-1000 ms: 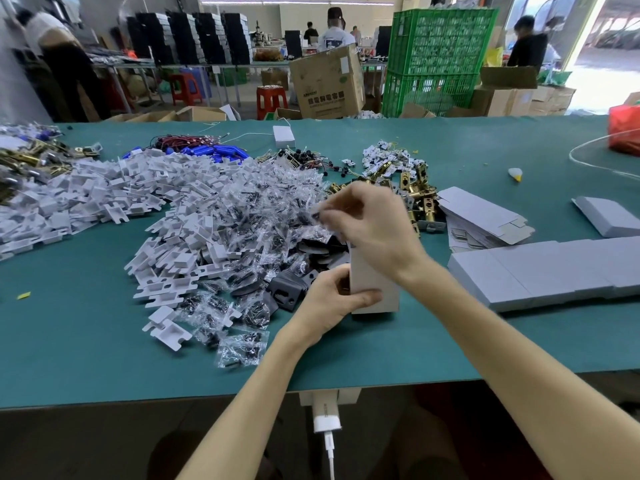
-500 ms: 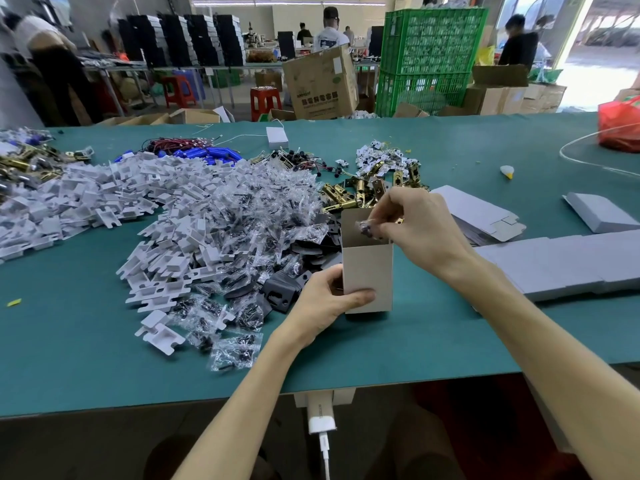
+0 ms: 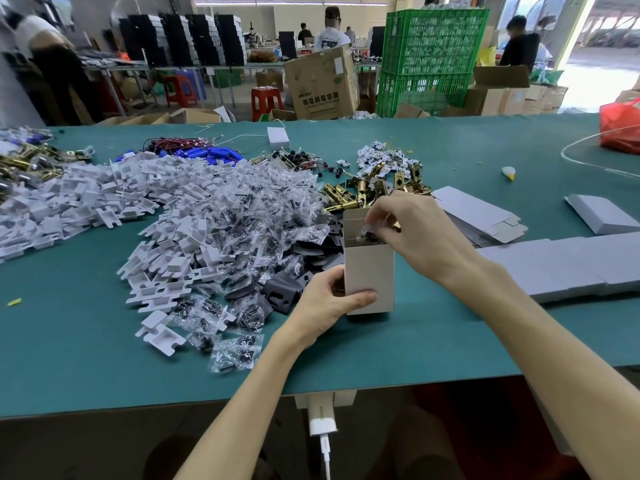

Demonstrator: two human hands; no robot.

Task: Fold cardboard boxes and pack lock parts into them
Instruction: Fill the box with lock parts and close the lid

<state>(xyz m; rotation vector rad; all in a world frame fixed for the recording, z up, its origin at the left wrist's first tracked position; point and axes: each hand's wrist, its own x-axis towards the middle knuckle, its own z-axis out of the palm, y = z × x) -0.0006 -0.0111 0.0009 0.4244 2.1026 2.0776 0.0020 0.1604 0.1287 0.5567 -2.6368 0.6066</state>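
Note:
A small white cardboard box (image 3: pixel 372 271) stands upright on the green table (image 3: pixel 104 368), its top open. My left hand (image 3: pixel 329 301) grips its lower left side. My right hand (image 3: pixel 412 233) is over the open top, pinching a clear bag of dark screws (image 3: pixel 369 234) that sits partly inside the opening. Left of the box lies a heap of clear screw bags (image 3: pixel 249 216), white plastic inserts (image 3: pixel 114 199) and black lock plates (image 3: pixel 282 294). Brass latch parts (image 3: pixel 367 188) lie behind the box.
Flat unfolded white boxes (image 3: pixel 485 216) and a row of folded white boxes (image 3: pixel 568 268) lie to the right. A red bag (image 3: pixel 621 129) sits far right. Blue parts and wires (image 3: pixel 194 150) are at the back. People, green crates (image 3: pixel 429 57) and cartons stand beyond the table.
My right hand carried the screw bag from the pile over to the box top and lowered it into the opening. My left hand kept holding the box.

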